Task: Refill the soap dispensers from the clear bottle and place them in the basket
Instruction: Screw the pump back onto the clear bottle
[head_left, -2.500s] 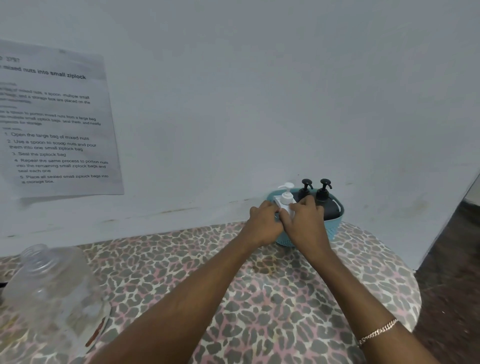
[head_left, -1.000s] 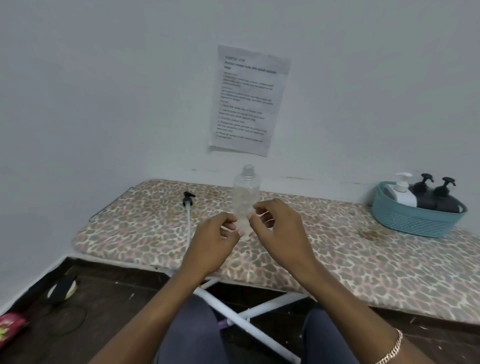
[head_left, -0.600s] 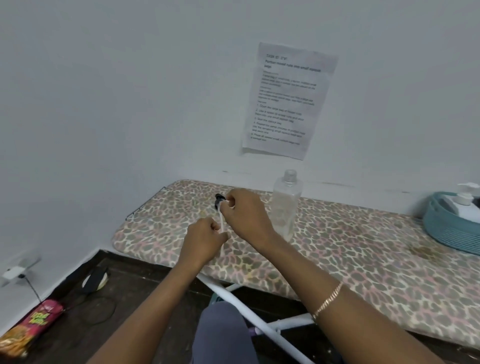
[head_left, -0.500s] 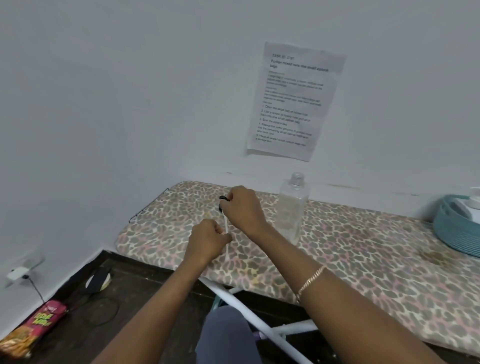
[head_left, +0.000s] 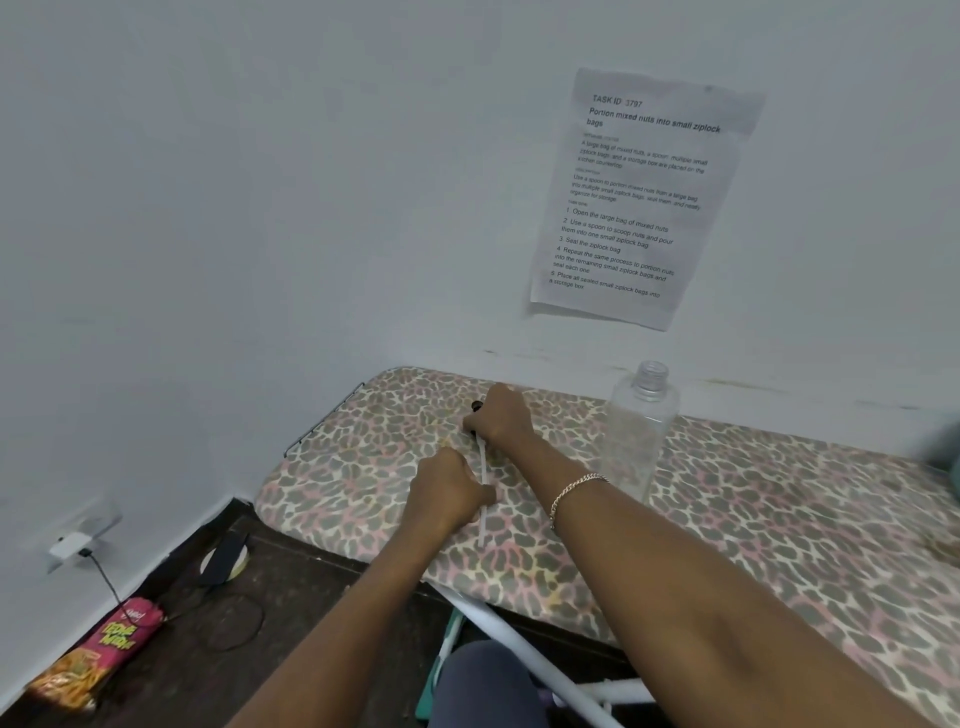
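A pump top with a black head and a long white dip tube (head_left: 482, 457) lies on the leopard-print board (head_left: 727, 519). My right hand (head_left: 498, 415) is closed over the black head at the far end. My left hand (head_left: 449, 491) pinches the tube lower down, and the tube's tip sticks out below it. The clear bottle (head_left: 641, 431) stands uncapped and upright just right of my right forearm. A blurred teal sliver at the far right edge is the basket (head_left: 948, 457); the dispensers are out of view.
A printed sheet (head_left: 639, 197) hangs on the white wall behind the board. On the dark floor at left lie a snack packet (head_left: 104, 649), a black cable, and a small round object (head_left: 226, 561). White board legs (head_left: 524, 654) cross under the front edge.
My hands left the white dispenser in the basket and my view swung left. Both hands reached the pump top on the board and closed on it, right on the head, left on the tube.
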